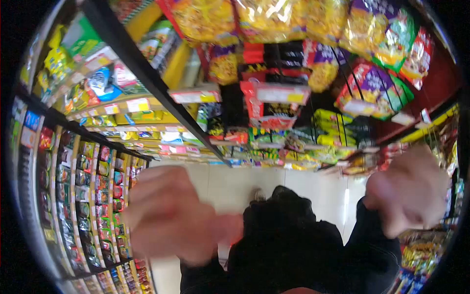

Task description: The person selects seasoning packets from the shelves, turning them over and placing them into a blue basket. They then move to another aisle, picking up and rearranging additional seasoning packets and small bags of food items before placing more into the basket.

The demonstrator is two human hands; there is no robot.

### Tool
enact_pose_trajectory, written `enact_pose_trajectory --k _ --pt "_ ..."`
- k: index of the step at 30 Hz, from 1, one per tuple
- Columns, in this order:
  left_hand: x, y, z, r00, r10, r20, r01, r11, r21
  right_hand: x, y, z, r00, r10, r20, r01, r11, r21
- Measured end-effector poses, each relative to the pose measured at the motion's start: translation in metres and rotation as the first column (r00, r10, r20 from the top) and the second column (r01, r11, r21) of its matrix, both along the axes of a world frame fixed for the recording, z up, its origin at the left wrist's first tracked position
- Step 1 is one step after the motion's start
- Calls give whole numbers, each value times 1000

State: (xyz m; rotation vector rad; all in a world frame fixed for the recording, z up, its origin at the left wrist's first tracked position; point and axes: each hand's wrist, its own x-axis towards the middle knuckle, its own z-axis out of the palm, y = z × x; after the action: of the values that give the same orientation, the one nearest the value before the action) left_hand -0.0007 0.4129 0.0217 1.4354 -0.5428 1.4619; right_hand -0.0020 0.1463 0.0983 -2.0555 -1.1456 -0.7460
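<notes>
shop aisle, view tilted, both hands smeared by motion.

- left hand [169, 215]: raised in front of the dark sleeves [289, 245], fingers look curled inward, nothing seen in it; too blurred to tell whether it is closed or loose. nearest thing is the rack of small packets [100, 191], just beside it, not touching.
- right hand [409, 193]: same blur, knuckles bunched, grip cannot be told. bright wrappers [421, 255] sit low at the right edge, near it.

risks, as judged: hands moving fast in a narrow aisle could clip the rack of small packets and knock rows loose; slick wrappers would slide off easily. hanging bags overhead could swing if brushed.

materials: yellow snack bags [254, 17] are glossy, puffed, crinkled film. purple-and-green bags [377, 85] likewise, pillow-shaped. small packets are flat, stacked tight in columns. price tags [193, 95] are stiff strips on the shelf edges. floor [235, 183] is pale, smooth, faintly shiny.
</notes>
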Motion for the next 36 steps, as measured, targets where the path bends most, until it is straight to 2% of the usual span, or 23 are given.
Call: enact_pose_trajectory --k 1,2,4,6,7,8,9,10,13,17,23,26,30,36 --pt "-1 -10 0 986 153 71 -148 986 -80 -16 -16 -15 999 17 40 -22 991 135" --pt "-5 -15 4 938 337 77 -334 941 -49 -33 -31 -29 996 17 89 -41 961 273" --pt "-11 -27 20 741 655 148 -663 749 4 -68 -49 -51 976 -22 218 -98 847 523" --pt "-15 -50 30 758 619 204 -615 783 -92 -110 -51 -47 974 -144 177 2 780 626" --pt "-26 -52 30 905 376 199 -387 922 18 -130 -50 -44 969 -199 148 49 739 672" --pt "-36 -54 30 985 88 147 -102 990 92 -150 -98 -56 910 -263 319 -36 719 694" --pt "-44 -58 31 983 -171 61 163 980 113 -156 -107 -58 910 -259 322 -37 725 688" --pt "-46 -65 35 940 -341 -13 340 931 134 -163 -109 -57 914 -271 301 -3 739 674" --pt "-46 -88 43 829 -541 -138 558 812 169 -188 -128 -46 905 -322 279 75 765 640" --pt "-53 -129 44 722 -646 -248 688 707 164 -229 -161 -33 873 -407 270 176 778 603" --pt "-81 -180 42 652 -704 -280 756 633 168 -268 -223 -28 836 -424 348 203 828 522" --pt "-87 -209 56 597 -731 -331 800 573 177 -277 -250 -21 839 -424 342 214 834 508" --pt "-92 -247 77 470 -755 -457 882 428 198 -282 -280 -19 851 -408 331 203 836 509" --pt "-95 -293 83 166 -735 -657 986 128 106 -295 -298 -35 853 -369 371 183 875 449"
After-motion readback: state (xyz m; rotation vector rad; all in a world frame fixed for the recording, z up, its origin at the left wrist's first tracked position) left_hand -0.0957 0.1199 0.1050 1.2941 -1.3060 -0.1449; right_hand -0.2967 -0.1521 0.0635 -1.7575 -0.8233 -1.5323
